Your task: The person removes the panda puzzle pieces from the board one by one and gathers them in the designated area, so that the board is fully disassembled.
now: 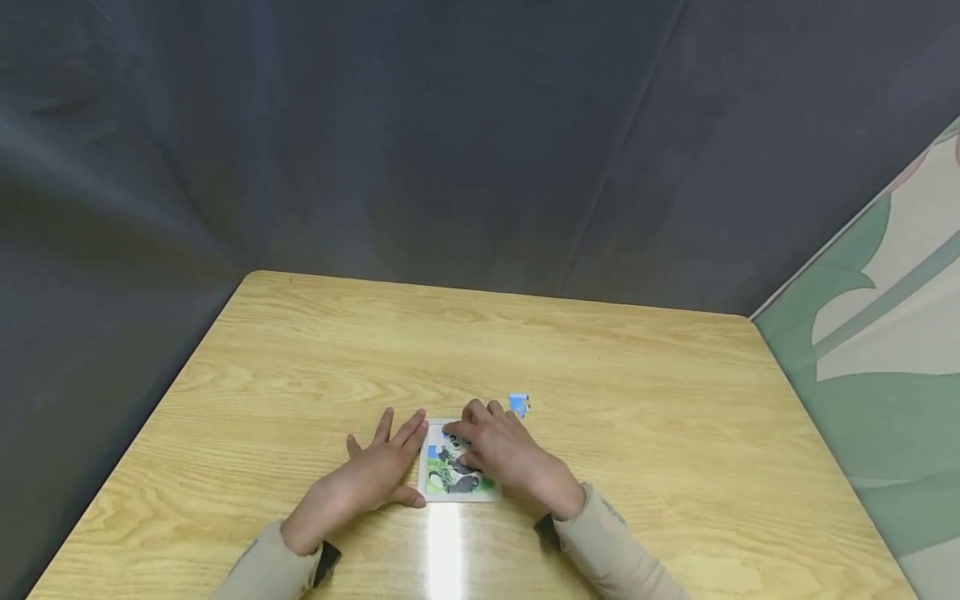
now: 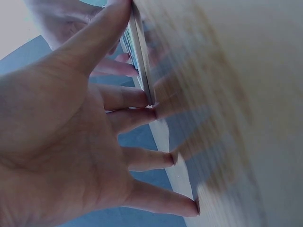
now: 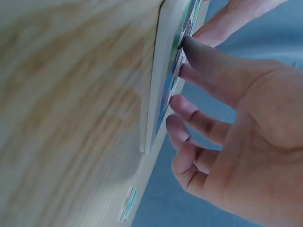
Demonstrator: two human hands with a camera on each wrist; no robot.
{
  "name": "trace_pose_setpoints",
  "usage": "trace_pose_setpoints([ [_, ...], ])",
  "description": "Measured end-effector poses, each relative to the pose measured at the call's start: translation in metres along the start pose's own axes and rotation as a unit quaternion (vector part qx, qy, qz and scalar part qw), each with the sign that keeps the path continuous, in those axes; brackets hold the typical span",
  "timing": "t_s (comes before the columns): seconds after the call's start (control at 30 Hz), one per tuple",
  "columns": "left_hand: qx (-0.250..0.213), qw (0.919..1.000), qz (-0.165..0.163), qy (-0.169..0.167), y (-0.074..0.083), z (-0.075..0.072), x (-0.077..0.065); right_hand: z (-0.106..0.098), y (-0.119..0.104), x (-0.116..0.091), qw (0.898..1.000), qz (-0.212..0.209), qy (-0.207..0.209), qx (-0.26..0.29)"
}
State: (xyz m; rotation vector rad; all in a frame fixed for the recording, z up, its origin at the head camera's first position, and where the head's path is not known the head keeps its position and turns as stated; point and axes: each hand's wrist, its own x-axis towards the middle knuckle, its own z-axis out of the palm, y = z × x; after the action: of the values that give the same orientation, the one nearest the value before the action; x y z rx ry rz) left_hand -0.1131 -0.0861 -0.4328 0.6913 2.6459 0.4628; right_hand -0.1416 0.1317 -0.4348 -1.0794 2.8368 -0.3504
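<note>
A small panda jigsaw puzzle [image 1: 442, 482] in a white frame lies flat on the wooden table. Along the frame's left edge rests my left hand [image 1: 378, 471], its fingers spread, with fingertips at the upper corner and thumb at the lower one. Over the puzzle's right half, my right hand [image 1: 510, 457] touches the picture with thumb and index finger, set apart from each other. In the right wrist view the other fingers of the right hand [image 3: 246, 127] bend loosely above the surface. Part of the picture is hidden under this hand.
A loose blue jigsaw piece [image 1: 518, 404] lies on the wooden table [image 1: 637, 400] just beyond the frame's upper right corner. A dark curtain [image 1: 450, 150] hangs behind the table's far edge. Patterned green and white cloth [image 1: 885, 375] borders the right side.
</note>
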Motion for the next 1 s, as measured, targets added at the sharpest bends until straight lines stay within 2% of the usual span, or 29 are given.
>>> trace_pose_setpoints([
  [0.4, -0.005, 1.0000, 0.001, -0.004, 0.002, -0.001, -0.001, 0.000, 0.004, 0.003, 0.999, -0.009, -0.009, 0.037],
  [0.7, 0.000, 1.0000, -0.004, -0.005, 0.003, -0.004, -0.002, -0.011, 0.003, 0.015, 0.997, -0.002, -0.066, 0.046],
  [1.0, -0.007, 0.9999, 0.008, -0.002, 0.002, -0.002, -0.004, -0.018, 0.000, 0.024, 0.992, 0.005, -0.124, 0.014],
])
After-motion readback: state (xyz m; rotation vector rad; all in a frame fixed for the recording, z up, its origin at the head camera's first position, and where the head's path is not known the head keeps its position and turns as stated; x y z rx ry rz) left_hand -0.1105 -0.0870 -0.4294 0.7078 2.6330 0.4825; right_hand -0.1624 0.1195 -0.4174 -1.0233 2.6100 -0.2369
